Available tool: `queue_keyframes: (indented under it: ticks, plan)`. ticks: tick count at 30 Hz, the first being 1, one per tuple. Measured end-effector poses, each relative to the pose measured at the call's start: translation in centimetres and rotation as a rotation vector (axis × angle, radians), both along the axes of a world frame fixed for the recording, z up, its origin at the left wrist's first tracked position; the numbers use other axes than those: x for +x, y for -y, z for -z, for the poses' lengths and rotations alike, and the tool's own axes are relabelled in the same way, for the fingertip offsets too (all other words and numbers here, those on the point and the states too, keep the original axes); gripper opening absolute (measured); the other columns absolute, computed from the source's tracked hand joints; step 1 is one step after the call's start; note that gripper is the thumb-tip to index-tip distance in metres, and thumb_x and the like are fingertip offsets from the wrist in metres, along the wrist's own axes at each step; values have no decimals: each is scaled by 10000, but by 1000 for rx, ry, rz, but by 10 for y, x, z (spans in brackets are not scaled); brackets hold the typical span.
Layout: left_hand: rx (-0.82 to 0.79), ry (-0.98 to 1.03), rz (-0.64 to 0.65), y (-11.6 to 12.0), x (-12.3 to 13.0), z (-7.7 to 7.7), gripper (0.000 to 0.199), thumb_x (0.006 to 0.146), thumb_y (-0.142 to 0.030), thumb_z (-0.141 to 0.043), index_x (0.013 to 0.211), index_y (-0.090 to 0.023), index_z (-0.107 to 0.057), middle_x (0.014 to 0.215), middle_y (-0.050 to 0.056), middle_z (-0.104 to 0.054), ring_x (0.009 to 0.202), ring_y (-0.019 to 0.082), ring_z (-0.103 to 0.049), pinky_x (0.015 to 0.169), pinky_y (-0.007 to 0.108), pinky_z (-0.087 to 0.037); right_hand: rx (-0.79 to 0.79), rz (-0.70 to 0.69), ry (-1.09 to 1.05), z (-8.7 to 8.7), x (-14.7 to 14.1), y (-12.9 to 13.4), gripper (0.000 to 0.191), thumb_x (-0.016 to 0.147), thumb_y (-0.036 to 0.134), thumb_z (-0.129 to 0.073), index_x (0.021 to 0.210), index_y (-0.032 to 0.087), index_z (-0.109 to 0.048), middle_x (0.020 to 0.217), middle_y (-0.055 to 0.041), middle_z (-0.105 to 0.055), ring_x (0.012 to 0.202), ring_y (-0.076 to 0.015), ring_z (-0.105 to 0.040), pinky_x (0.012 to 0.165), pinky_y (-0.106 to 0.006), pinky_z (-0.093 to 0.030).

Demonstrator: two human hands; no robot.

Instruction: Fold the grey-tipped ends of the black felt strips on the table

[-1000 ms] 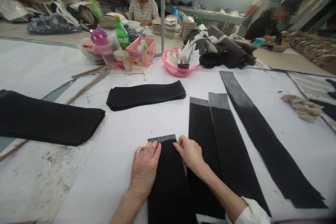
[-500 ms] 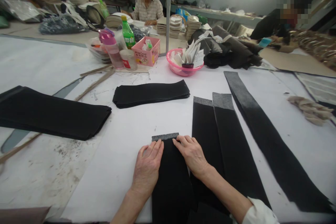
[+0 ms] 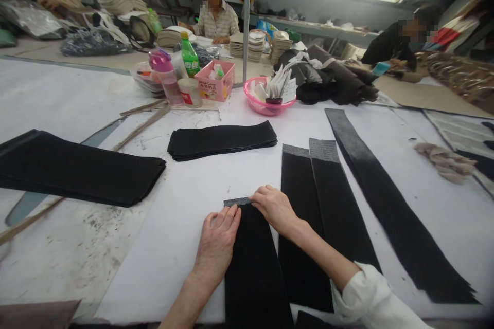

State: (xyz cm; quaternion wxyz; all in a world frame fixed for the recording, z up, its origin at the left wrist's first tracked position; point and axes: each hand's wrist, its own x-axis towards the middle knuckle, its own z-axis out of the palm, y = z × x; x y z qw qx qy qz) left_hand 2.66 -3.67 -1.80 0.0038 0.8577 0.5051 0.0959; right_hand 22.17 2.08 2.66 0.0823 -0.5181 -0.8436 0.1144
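A long black fabric strip (image 3: 252, 267) lies lengthwise before me, with a narrow grey band (image 3: 236, 201) across its far end. My left hand (image 3: 218, 239) is at that end's left side, its fingers close together and their tips pressed on the strip just below the band. My right hand (image 3: 274, 208) is closed at the far right corner, fingertips pinched on the grey band. Just right of this strip lie a black strip with a grey end (image 3: 301, 205) and an overlapping one (image 3: 343, 200). My right forearm crosses above them.
Black strips are stacked at the left (image 3: 77, 167) and centre (image 3: 222, 141). Farther right lies a long black strip (image 3: 386, 205) and a crumpled beige cloth (image 3: 445, 162). A pink basket (image 3: 266, 108), pink box (image 3: 216, 85) and bottles stand behind, near a metal pole (image 3: 246, 25). Other people sit beyond.
My right hand has shifted slightly up and left, from the strip's right edge onto the grey band. My left hand stays nearly in place. The camera view has shifted a little.
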Motion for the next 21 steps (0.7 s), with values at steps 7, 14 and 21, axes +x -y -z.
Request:
queue_keyframes:
  ticks: [7, 14, 21]
  plan:
    - [-1, 57, 23, -6, -4, -4, 393, 902, -61, -438, 1259, -189, -541, 1330, 65, -553, 1203, 242, -482, 952, 424, -384, -7, 11, -46, 22, -21, -20, 154, 848, 303, -704, 969, 218, -660, 946, -26, -623, 916, -202, -517, 758, -295, -407]
    - [-33, 309, 64, -31, -9, 0, 173, 924, -172, -489, 1005, -205, -639, 1069, 29, -659, 988, 191, -577, 869, 349, -464, -24, -76, 68, 17, -24, -31, 165, 824, 314, -733, 886, 204, -627, 909, -33, -613, 901, -217, -515, 715, -309, -361]
    - [-149, 291, -62, -53, -12, -8, 170, 898, -185, -535, 1064, -207, -570, 1045, 34, -561, 892, 167, -571, 791, 304, -507, -46, -106, 53, 21, -24, -40, 186, 806, 296, -751, 850, 191, -603, 904, -34, -606, 869, -210, -515, 678, -295, -338]
